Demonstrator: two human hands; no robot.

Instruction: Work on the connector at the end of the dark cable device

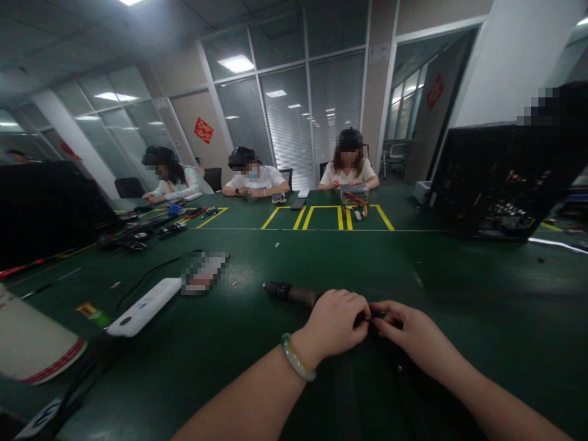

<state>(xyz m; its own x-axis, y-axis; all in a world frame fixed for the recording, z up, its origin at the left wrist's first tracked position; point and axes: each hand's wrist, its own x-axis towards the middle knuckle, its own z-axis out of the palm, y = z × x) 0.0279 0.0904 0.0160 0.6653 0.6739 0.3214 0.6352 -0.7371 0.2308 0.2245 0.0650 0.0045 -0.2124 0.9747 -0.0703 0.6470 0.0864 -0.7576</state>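
My left hand (337,321) is closed around the handle of a dark screwdriver-like tool (294,294) that lies on the green table (459,294), its black end pointing left. A pale green bangle sits on that wrist. Fingertips of my right hand (407,334) pinch the tool's other end, right against my left hand. What sits between the fingertips is too small and dark to make out.
A white power bank (144,306) with a black cable lies to the left, a pixelated card (204,272) beside it. An open black computer case (496,180) stands at the right. Three people sit at the far side with cables and parts.
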